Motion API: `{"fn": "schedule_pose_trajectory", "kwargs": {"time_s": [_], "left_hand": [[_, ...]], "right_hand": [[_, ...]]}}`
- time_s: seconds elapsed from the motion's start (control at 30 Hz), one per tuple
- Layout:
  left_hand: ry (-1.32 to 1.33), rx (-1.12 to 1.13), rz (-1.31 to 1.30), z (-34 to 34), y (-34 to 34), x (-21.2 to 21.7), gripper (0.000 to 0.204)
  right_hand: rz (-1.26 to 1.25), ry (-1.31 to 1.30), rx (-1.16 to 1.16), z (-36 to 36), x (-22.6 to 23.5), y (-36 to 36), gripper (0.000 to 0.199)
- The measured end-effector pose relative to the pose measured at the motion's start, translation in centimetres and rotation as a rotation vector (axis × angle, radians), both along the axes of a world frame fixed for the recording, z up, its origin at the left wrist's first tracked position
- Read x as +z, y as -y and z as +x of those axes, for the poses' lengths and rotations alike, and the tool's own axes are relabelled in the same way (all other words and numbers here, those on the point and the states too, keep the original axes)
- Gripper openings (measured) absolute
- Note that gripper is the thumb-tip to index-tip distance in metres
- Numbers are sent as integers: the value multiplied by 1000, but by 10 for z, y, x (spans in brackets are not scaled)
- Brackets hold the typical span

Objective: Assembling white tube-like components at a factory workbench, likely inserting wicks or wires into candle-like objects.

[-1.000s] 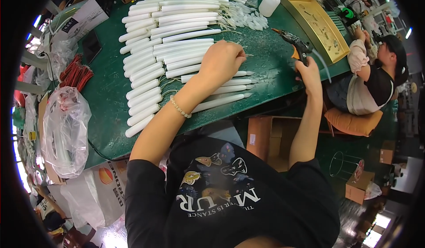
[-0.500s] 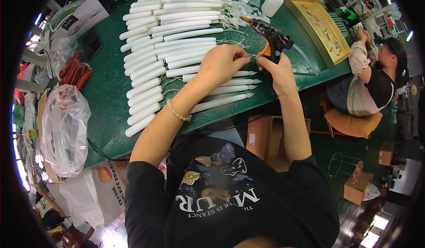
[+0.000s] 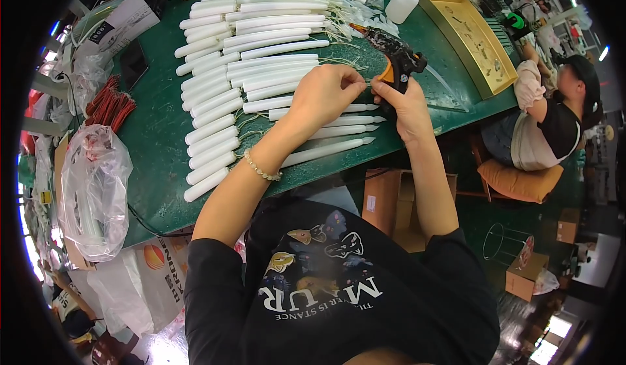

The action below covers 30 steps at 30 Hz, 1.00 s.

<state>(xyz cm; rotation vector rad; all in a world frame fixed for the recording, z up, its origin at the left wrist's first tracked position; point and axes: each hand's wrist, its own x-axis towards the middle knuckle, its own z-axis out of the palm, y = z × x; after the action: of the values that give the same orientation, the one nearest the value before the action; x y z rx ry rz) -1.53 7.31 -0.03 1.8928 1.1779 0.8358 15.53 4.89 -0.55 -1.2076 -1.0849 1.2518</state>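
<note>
rows of white candles (image 3: 272, 62) lie across the green table (image 3: 156, 169). the left hand (image 3: 328, 92) is over the ends of some, thumb and finger pressed together; whether they pinch anything is too small to tell. just beside it, the right hand (image 3: 411, 111) grips a black glue gun (image 3: 398, 57), nozzle pointing away and to the left.

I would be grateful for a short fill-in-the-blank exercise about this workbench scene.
The glue gun is held in the person's ____ hand.
The beaded bracelet circles the ____ wrist.
The tabletop is coloured ____.
The rows of candle-shaped sticks are coloured ____.

Missing words: right; left; green; white.
</note>
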Motion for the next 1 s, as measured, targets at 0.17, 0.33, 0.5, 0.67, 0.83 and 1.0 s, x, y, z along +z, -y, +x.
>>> {"fn": "schedule_pose_trajectory", "kwargs": {"time_s": [0.17, 0.33, 0.5, 0.67, 0.83, 1.0], "left_hand": [[15, 69, 2, -3, -1, -1, 21], [60, 71, -57, -3, -6, -6, 21], [104, 63, -139, -4, -7, -4, 21], [78, 54, -184, -3, -8, -2, 21], [61, 53, -143, -2, -9, -6, 21], [76, 45, -150, -3, -8, -5, 21]], "right_hand": [[94, -85, 17, 5, 10, 10, 36], [129, -40, -53, 27, 3, 32, 35], [57, 61, -23, 36, -4, 50, 31], [-1, 189, -41, 32, -3, 56, 25], [81, 227, -107, 29, -12, 54, 24], [91, 274, -108, 29, -12, 53, 24]]}}
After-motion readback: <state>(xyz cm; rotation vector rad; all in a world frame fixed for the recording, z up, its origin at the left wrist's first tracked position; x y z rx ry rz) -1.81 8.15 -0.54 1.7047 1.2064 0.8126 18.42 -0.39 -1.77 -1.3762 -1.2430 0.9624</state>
